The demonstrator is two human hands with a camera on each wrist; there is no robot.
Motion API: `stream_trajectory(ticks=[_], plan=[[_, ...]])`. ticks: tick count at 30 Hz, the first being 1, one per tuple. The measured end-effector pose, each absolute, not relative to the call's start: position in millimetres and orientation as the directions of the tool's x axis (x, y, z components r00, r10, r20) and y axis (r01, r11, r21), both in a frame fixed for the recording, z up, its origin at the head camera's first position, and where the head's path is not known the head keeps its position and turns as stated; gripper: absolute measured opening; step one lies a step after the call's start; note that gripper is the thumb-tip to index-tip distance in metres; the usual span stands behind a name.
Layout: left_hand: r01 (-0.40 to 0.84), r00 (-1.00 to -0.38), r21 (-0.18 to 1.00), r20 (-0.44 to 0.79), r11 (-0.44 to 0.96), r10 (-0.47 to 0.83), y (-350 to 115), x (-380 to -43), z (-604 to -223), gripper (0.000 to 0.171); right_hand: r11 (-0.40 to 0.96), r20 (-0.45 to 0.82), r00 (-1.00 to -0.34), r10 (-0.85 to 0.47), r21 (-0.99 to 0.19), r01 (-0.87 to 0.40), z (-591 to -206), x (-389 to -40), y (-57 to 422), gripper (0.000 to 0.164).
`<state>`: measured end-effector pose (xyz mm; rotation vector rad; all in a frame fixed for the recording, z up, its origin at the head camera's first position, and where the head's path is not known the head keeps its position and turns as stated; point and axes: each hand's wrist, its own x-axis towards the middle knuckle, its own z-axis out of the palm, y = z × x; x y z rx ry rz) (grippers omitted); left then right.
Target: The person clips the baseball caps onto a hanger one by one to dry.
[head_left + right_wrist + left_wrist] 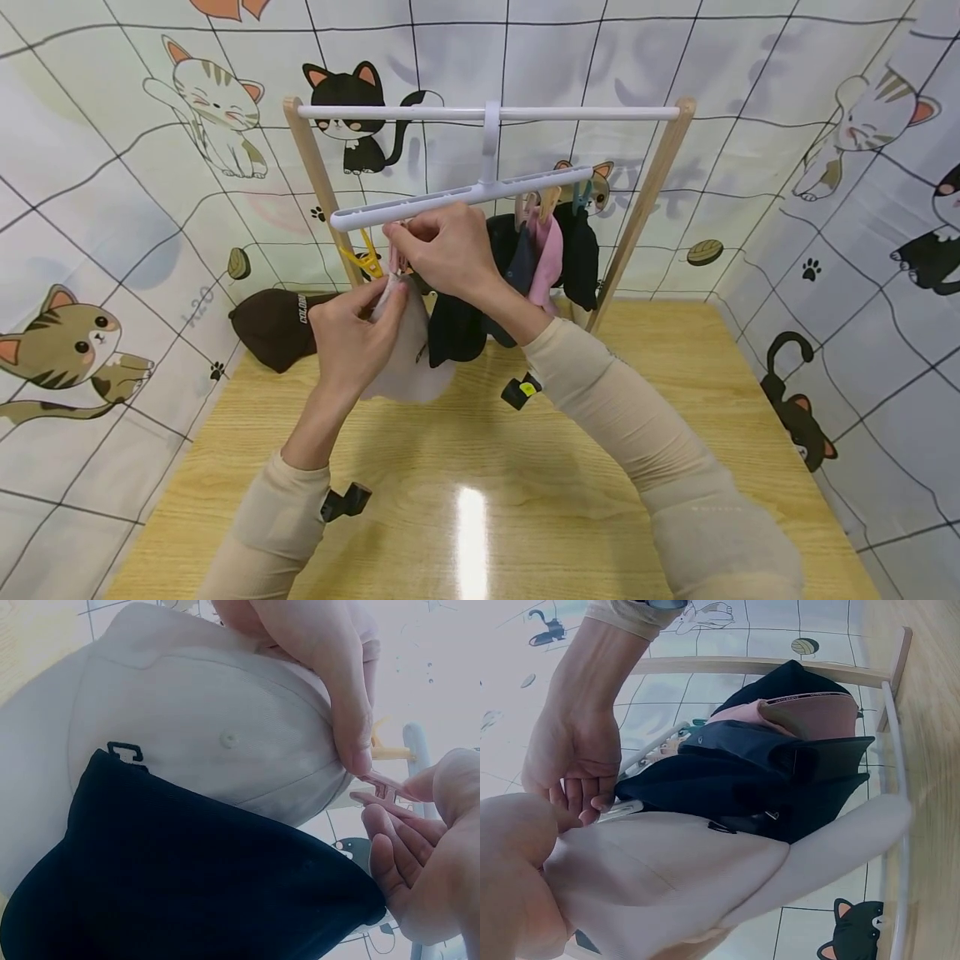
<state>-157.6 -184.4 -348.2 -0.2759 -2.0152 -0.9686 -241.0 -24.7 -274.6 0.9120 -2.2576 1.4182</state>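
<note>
My left hand (348,342) pinches the top of a pale cap (412,367) between thumb and fingers, below the left end of a white hanger (450,200). With thumb and fingertips my right hand (457,250) pinches a pink clothespin (384,793). In the right wrist view its tips are right at the cap's edge, by my left thumb. A yellow clothespin (367,264) hangs just left of it. Beside the pale cap hang a black cap (453,333), a navy cap (519,275), a pink cap (547,258) and another black cap (579,258).
The hanger hooks over the white rod (600,113) of a rack with wooden posts (645,200). More clothespins, including a blue one (582,196), grip the caps on the right. A dark brown cap (266,325) is at the left rear of the wooden table (405,500).
</note>
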Motion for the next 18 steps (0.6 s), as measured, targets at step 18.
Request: stream_trajectory(ticks=[18], plan=[[0.489, -0.579, 0.464, 0.806, 0.738, -0.124, -175.5, -157.1, -345.9, 0.022, 0.340, 0.626, -0.702, -0.339, -0.614, -0.712, -278.1, -243.2, -24.5, 0.038]])
